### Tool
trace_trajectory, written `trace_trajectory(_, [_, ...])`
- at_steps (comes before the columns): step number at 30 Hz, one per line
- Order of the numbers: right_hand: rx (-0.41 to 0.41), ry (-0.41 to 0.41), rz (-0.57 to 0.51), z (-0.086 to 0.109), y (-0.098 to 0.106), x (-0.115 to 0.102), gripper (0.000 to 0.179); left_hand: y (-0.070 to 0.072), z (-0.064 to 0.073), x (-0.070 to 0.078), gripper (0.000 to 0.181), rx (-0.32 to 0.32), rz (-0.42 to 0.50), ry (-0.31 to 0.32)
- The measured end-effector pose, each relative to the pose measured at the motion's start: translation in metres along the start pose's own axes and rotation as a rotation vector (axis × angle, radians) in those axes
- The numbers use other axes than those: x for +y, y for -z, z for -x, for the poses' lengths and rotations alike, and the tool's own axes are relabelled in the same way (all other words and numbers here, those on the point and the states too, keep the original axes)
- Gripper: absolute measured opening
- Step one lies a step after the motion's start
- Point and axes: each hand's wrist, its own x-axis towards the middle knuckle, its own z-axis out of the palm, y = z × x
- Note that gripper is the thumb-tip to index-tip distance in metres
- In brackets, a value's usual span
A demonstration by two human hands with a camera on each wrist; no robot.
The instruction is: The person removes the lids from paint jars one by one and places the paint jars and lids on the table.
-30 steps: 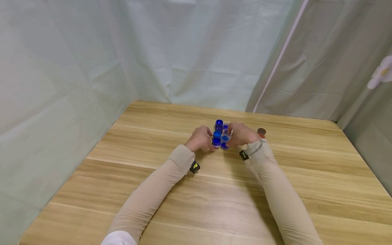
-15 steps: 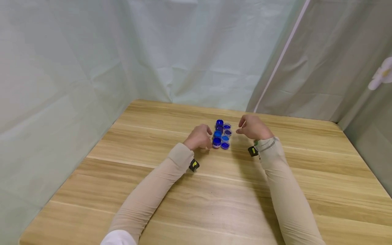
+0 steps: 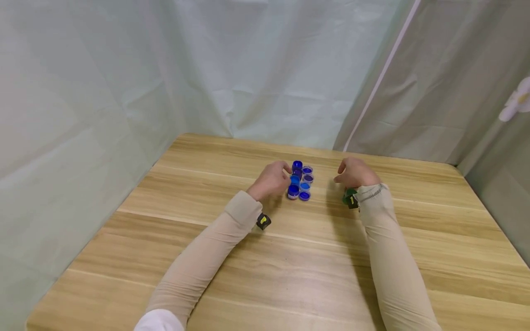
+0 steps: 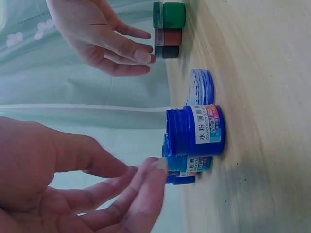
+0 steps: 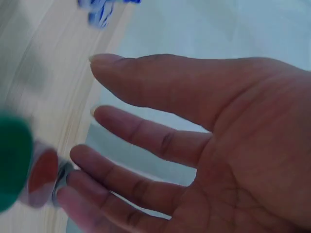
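Note:
Several uncapped gouache jars in blues and purple stand in a row on the wooden table, the front one a dark blue jar point(image 3: 293, 192) with a printed label. Beside them, to the right, lies a matching row of upturned lids point(image 3: 304, 196). My left hand point(image 3: 272, 179) hovers at the left of the row, fingers loosely bent and holding nothing; in the left wrist view its fingertips point(image 4: 153, 170) overlap the jar rims. My right hand point(image 3: 358, 174) is apart from the lids, palm bare and fingers relaxed, close to a green jar point(image 4: 174, 15).
Next to the green jar stand a red-brown jar point(image 4: 171, 37) and a black jar point(image 4: 168, 51), mostly hidden by the right wrist in the head view. Pale curtains point(image 3: 265, 69) hang behind the wooden table point(image 3: 186, 276).
My right hand has drawn away from the lids to the right, uncovering them and hiding the red-brown jar. My left hand has moved slightly up and toward the jars.

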Motion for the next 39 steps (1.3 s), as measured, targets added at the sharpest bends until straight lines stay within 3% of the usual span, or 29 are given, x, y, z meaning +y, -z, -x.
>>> trace_trajectory(7, [0.007,-0.061,0.050,0.005,0.004,0.003,0.030,-0.004,0.000,0.000,0.030,0.075,0.024,-0.036])
trace_trajectory(12, [0.000,-0.127,0.090,0.007,0.004,0.004,0.016,-0.005,0.000,0.001,0.027,0.101,0.025,-0.041])
trace_trajectory(16, [0.020,-0.144,0.075,0.005,0.001,0.005,0.015,-0.005,0.001,0.001,0.025,0.114,0.030,-0.046])
trace_trajectory(22, [0.048,-0.119,0.078,0.003,-0.002,0.005,0.015,-0.007,0.002,0.002,0.025,0.131,0.052,-0.081])
trace_trajectory(28, [0.076,-0.084,0.058,0.005,-0.001,-0.001,0.021,-0.011,0.001,0.004,0.023,0.146,0.084,-0.182])
trace_trajectory(33, [0.108,-0.014,0.035,0.009,-0.001,-0.016,0.010,-0.016,0.001,0.007,0.023,0.157,0.115,-0.266])
trace_trajectory(39, [0.128,0.094,0.007,0.012,-0.002,-0.041,0.010,-0.021,0.001,0.008,0.038,0.111,0.197,-0.324])
